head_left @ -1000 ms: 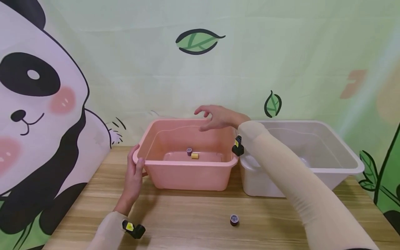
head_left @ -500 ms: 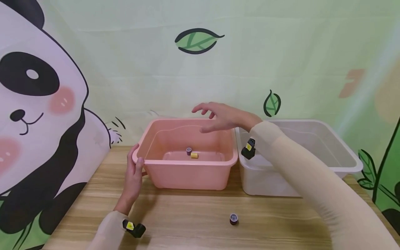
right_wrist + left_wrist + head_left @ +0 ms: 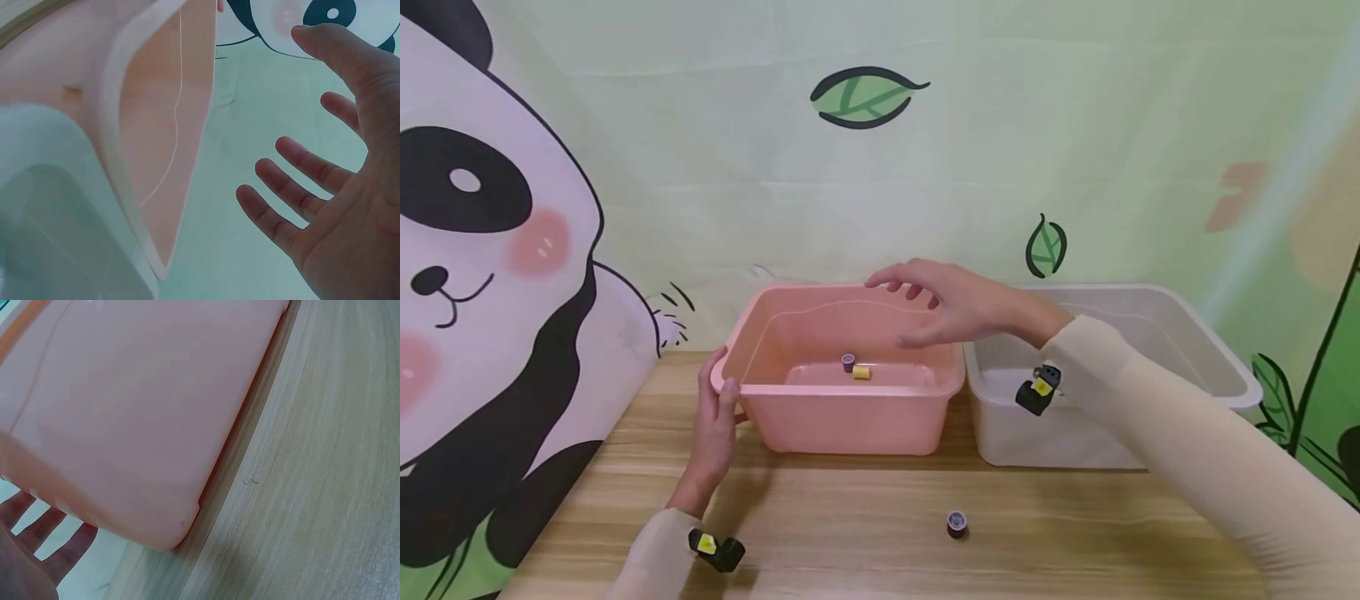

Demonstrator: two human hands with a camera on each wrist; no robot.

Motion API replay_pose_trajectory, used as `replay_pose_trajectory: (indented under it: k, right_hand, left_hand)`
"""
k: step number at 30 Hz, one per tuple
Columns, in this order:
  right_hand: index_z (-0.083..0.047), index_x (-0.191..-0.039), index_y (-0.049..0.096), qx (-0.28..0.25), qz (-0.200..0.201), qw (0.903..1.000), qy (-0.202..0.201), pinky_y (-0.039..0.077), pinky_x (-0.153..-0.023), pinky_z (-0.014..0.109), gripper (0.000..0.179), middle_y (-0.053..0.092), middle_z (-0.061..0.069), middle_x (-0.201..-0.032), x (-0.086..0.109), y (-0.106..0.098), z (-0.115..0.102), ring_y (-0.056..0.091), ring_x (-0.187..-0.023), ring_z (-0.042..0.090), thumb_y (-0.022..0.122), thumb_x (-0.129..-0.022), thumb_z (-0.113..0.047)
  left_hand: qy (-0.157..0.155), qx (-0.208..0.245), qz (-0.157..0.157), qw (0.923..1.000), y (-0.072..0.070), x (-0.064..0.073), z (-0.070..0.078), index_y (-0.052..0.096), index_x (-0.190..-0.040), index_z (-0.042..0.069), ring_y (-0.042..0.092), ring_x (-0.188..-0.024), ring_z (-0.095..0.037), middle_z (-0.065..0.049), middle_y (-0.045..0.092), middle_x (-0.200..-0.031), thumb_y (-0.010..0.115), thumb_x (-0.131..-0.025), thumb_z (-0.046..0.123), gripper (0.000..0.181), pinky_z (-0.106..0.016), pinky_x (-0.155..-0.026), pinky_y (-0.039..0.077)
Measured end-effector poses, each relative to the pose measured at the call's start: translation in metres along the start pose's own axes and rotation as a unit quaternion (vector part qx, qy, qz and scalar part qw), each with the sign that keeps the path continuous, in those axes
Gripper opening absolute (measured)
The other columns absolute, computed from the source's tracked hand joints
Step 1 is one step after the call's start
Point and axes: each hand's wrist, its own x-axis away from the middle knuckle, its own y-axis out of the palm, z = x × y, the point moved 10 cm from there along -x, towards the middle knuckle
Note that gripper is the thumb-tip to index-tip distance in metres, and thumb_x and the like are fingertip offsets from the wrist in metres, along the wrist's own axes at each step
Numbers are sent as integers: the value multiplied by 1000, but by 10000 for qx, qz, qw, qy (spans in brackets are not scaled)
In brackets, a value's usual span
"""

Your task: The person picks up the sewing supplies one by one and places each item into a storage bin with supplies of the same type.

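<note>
In the head view my left hand (image 3: 713, 425) grips the left rim of a pink plastic bin (image 3: 850, 421), thumb at the front corner. Its fingers lie against the bin's outer side in the left wrist view. On the bin's floor are a small dark purple cylinder (image 3: 847, 362) with a pale end and a small yellow cylinder (image 3: 861, 372) on its side. My right hand (image 3: 962, 300) hovers above the pink bin's right rim, fingers spread and holding nothing, as the right wrist view (image 3: 337, 181) confirms. Another small dark cylinder (image 3: 957, 524) with a pale top stands on the table.
A white plastic bin (image 3: 1052, 437) stands close to the pink bin's right side, partly hidden by my right forearm. Both sit on a wood-grain table (image 3: 835, 533). Behind them hangs a green backdrop (image 3: 700, 125) with a panda and leaves.
My right hand has shifted right and slightly lower, its forearm swinging to the right over the white bin. The left hand keeps its hold; the cylinders stay put.
</note>
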Motion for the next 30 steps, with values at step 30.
replay_pose_trajectory:
  k: [30]
  right_hand:
    - [-28,-146,53,449,459,9875,-1436,54,-93,37,68,55,-10,-139,74,34,-43,56,-115,11,83,-85,-32]
  left_hand:
    - [-1,-31,-96,9999,1,0,0,15,-162,40,43,-139,-35,1,26,-166,36,-111,42,55,-23,-83,55]
